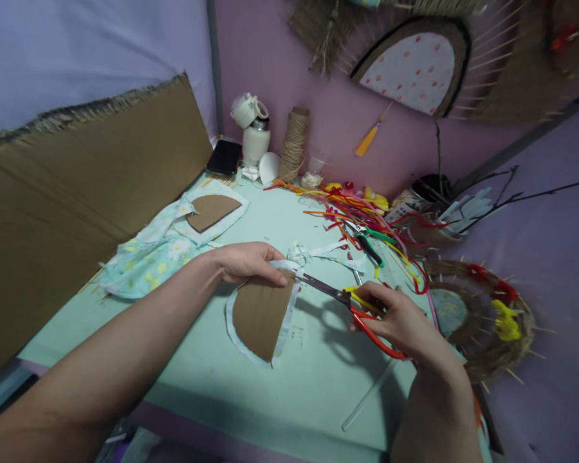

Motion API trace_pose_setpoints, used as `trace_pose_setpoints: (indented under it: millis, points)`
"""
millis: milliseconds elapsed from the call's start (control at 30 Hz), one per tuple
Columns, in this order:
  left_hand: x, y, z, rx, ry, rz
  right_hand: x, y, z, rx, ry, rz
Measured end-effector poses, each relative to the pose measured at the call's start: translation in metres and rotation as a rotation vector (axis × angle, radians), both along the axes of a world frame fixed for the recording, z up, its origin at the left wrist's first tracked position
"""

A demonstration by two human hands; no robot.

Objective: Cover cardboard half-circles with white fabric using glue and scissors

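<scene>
My left hand (257, 262) pinches the upper edge of a brown cardboard half-round (263, 318), which has a pale fabric border (236, 337) showing around it. In my right hand (398, 318) is a pair of scissors (325, 287) with red and yellow handles. Their blade tips reach the fabric at the top right corner of the piece, close to my left thumb. Narrow fabric scraps (325, 251) lie just beyond the blades. To the left rests floral fabric (157, 257) with a second cardboard shape (215, 211) on it.
Pliers (369, 247) lie among colourful pipe cleaners (352, 209) at the right back. A twine roll (295, 145), white bottle (257, 141) and phone (224, 157) stand or lie along the wall. Large cardboard (101, 173) borders the left; a clear stick (367, 399) lies in front.
</scene>
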State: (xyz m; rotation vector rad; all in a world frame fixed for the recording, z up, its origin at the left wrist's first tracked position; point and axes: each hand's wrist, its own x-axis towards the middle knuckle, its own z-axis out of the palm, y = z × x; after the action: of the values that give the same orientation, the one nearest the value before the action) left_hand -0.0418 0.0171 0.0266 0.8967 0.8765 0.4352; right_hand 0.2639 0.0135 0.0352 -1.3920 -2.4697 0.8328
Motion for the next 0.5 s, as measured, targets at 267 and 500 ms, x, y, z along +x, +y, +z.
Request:
trace_pose_setpoints:
  millis: [267,500]
  points:
    - [-0.0007,-0.0006,-0.0011,-0.004,0.008,-0.045,-0.002,-0.001,0.0015,-0.025,0.005,-0.018]
    - [-0.0006,-0.0005,-0.0018,0.015,0.019,-0.063,-0.0031,-0.0031,0.0049,-0.031,-0.011,-0.014]
